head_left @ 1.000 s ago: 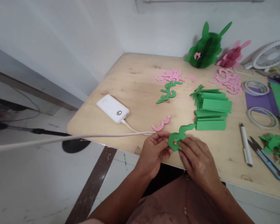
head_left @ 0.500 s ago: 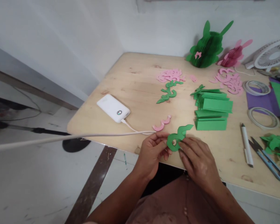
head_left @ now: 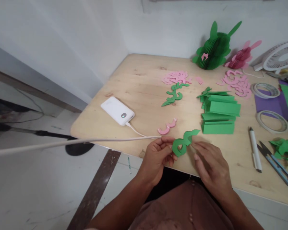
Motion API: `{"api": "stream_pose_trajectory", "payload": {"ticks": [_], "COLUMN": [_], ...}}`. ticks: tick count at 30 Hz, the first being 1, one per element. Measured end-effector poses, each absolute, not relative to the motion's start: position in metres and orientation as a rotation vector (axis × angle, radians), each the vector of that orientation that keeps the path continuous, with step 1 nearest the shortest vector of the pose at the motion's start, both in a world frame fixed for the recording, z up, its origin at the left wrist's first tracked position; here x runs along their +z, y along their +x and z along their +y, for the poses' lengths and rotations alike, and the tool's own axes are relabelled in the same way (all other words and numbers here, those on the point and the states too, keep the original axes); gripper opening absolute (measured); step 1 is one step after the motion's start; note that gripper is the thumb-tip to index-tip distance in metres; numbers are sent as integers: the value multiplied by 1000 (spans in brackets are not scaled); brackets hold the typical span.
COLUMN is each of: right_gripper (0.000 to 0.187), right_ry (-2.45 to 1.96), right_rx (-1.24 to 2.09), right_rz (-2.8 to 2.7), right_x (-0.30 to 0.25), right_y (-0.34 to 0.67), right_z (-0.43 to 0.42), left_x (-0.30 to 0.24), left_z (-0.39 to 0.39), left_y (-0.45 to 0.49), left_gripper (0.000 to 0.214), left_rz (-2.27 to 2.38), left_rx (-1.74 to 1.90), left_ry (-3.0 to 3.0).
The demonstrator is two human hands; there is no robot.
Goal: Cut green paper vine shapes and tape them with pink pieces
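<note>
My left hand (head_left: pixel 158 153) pinches a curly green paper cutout (head_left: pixel 182 143) at its lower left, just above the near edge of the wooden table (head_left: pixel 139 86). My right hand (head_left: pixel 210 166) sits just right of the cutout with its fingers stretched out and slightly apart, fingertips off the paper. A small pink paper cutout (head_left: pixel 167 126) lies on the table just beyond my left hand.
A stack of folded green paper (head_left: pixel 219 111) lies beyond my right hand. A white power bank (head_left: pixel 117 111) with its cable sits at left. Pen (head_left: pixel 255 149), snips (head_left: pixel 278 167), tape rolls (head_left: pixel 271 121), pink cutouts (head_left: pixel 176 77), green cutouts (head_left: pixel 174 94) and paper rabbit figures (head_left: pixel 213 48) are farther off.
My right hand has let go of the green cutout and drawn back to the right, fingers opening. The left hand keeps holding the cutout in about the same place.
</note>
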State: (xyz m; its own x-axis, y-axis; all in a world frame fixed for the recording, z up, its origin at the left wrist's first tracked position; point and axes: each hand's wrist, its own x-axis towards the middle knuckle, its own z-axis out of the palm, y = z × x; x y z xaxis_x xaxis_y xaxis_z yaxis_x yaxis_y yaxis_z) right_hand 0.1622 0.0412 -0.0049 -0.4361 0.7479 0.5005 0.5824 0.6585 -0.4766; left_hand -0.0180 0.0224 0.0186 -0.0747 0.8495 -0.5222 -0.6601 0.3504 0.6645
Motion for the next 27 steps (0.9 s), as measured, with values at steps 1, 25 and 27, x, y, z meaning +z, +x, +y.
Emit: {"api": "stream_pose_trajectory", "payload": {"ticks": [1, 25, 27], "right_gripper": [34, 25, 23], "right_ry": [-1037, -1141, -1168], "right_rx": [336, 831, 853], "right_rz": [-2151, -1777, -1750], "right_x": [-3, 14, 14], "right_y": [162, 145, 145], "right_z": [40, 40, 40], "left_x": [19, 9, 6], "left_z": [22, 5, -1], "left_y": [-18, -13, -13], "left_gripper": [30, 31, 33], "left_rz": [1062, 1356, 1498], "left_rx": [1262, 1363, 1390], "left_ry": [228, 777, 1088]}}
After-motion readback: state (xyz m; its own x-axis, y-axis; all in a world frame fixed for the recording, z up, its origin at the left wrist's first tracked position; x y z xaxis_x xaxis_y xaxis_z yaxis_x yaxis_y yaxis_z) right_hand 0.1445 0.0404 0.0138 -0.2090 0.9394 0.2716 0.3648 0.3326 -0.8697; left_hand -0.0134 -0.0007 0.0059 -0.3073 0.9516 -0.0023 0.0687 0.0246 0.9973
